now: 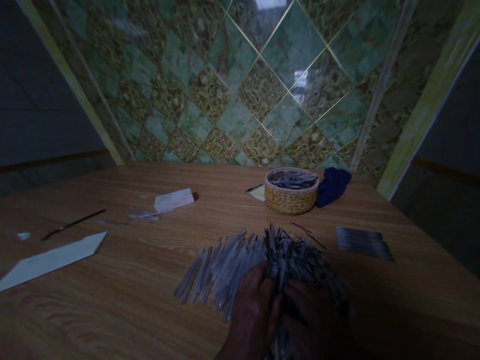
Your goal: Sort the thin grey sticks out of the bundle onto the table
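A large pile of thin dark sticks [303,255], several in clear or pale sleeves, lies in front of me on the wooden table. To its left, paler sleeved sticks [232,265] are spread in a loose fan. My left hand [255,305] is closed, its fingers curled against some upright-pointing sticks at the pile's near side. Beside it, my right hand [307,310] is in deep shadow, its fingers bent round the same sticks from the right. Their lower ends are partly hidden by both hands.
Behind the pile stands a round woven basket [290,200] full of similar sticks, with a dark blue cloth [333,185] beside it. A neat row of sticks [363,242] lies right. Leftward are a small white box [174,200], a black thin tool [73,225] and a pale strip [56,257].
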Tool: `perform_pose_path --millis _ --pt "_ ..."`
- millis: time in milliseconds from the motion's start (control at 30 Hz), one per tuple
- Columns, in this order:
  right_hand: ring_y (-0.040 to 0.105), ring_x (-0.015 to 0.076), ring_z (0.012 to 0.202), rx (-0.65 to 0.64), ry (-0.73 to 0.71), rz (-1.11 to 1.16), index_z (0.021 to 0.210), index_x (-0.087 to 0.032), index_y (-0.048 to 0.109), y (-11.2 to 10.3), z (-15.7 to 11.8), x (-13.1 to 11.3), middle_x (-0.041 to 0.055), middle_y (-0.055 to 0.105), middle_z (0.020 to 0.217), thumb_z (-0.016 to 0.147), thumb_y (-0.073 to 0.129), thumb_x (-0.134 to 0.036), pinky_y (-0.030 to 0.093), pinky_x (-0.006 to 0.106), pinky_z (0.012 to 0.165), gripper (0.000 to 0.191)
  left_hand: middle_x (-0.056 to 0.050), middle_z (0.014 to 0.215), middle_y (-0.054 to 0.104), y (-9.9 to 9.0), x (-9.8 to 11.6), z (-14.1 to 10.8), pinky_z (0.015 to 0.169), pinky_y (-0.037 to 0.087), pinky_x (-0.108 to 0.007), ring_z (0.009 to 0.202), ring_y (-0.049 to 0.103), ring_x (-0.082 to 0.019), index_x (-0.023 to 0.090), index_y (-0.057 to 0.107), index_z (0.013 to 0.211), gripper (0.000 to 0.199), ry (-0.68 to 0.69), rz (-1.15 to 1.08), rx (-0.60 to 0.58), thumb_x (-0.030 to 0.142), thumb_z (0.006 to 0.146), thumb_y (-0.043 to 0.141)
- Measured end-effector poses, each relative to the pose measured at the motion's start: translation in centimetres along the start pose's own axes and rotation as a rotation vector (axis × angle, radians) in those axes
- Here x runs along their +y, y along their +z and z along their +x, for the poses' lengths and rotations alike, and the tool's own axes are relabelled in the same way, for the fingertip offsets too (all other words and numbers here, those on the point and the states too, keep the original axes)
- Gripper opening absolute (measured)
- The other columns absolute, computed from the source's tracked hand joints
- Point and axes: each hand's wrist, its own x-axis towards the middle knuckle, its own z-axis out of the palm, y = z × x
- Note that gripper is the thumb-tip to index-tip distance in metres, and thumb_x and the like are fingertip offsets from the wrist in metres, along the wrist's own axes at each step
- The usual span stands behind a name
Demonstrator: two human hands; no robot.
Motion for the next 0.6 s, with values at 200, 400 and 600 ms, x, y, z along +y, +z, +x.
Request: perform_pose_path --millis 200,400,600 --pt "0.059 0.0189 0.095 0.066 0.019 -0.042 0.079 -0.022 0.066 0.1 1.0 -0.4 0.0058 0.069 0.094 0.091 0.041 -0.027 0.049 0.033 0.081 0.028 -0.019 0.123 0.056 0.3 -0.2 -0.1 0.092 0.048 -0.045 0.111 0.055 -0.032 0.015 0.062 0.091 0.017 0.003 0.057 -0.032 0.018 0.074 0.059" --pt "0.055 0.0211 0.103 0.042 -0.045 -0.009 0.077 -0.020 0.063 0.6 0.1 0.1 0.0073 0.066 0.097 0.090 0.038 -0.021 0.045 0.038 0.086 0.028 -0.019 0.123 0.056 0.6 -0.2 0.0 0.091 0.048 -0.047 0.110 0.055 -0.033 0.016 0.063 0.090 0.019 0.002 0.073 -0.046 0.018 0.071 0.061" --pt "0.055 0.0200 0.100 0.057 -0.064 -0.004 0.071 -0.019 0.060 0.5 0.1 0.4 0.0064 0.066 0.090 0.092 0.036 -0.021 0.041 0.037 0.090 0.032 -0.018 0.125 0.054 0.8 -0.2 0.0 0.091 0.048 -0.046 0.109 0.055 -0.033 0.016 0.063 0.085 0.015 -0.023 0.089 -0.038 0.013 0.070 0.060"
